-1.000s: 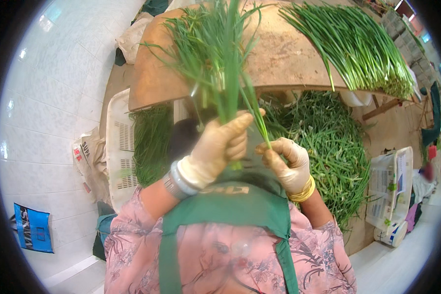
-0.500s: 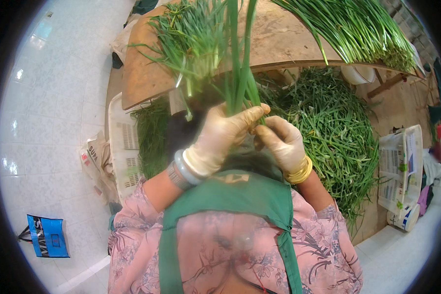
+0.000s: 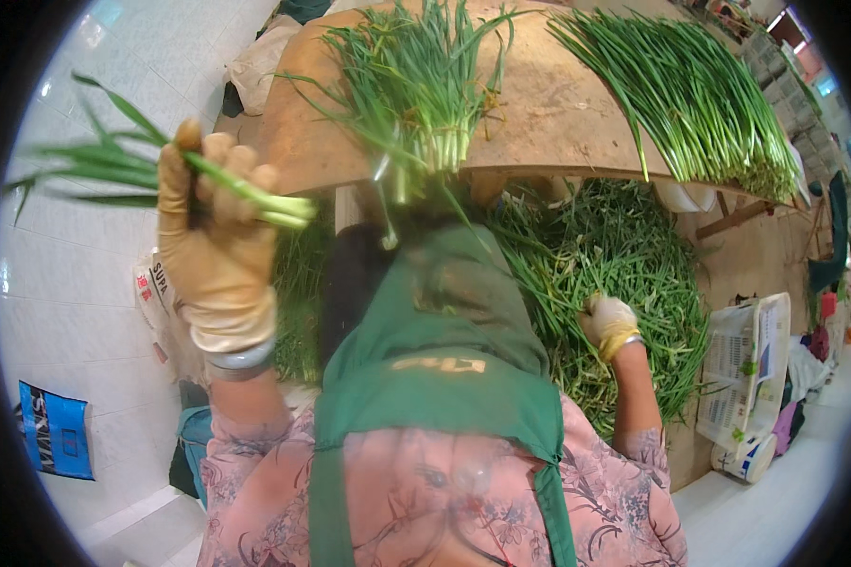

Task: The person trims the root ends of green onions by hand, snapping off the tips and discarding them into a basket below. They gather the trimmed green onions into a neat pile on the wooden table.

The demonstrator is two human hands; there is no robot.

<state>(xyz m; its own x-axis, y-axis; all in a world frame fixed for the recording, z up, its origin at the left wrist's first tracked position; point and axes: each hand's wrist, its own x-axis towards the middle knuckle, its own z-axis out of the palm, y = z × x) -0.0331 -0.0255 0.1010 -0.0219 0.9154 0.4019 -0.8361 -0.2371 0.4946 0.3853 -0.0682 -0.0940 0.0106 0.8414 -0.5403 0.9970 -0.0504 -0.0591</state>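
Observation:
My left hand [image 3: 219, 227], in a pale glove, is raised at the left and closed round a few garlic chives [image 3: 279, 206]. Their pale cut ends point right, and the blurred leaves trail out to the left. Low at the right, my gloved right hand [image 3: 610, 326] rests over a big heap of loose green leaves [image 3: 633, 255]. Its fingers are curled, and what they grip, if anything, is hidden. A loose bunch of garlic chives [image 3: 421, 80] lies at the near edge of the wooden table [image 3: 529, 113], some stems hanging over.
A neat row of long garlic chives [image 3: 690, 104] lies on the table's right side. White plastic crates [image 3: 742, 369] stand at the right. More greens [image 3: 298, 293] are down at the left. A blue bag [image 3: 57, 430] sits on the tiled floor.
Both hands were together in front of me on upright stalks. The left has swung out left with chives, turning them sideways; the right has moved right and down to the leaf heap.

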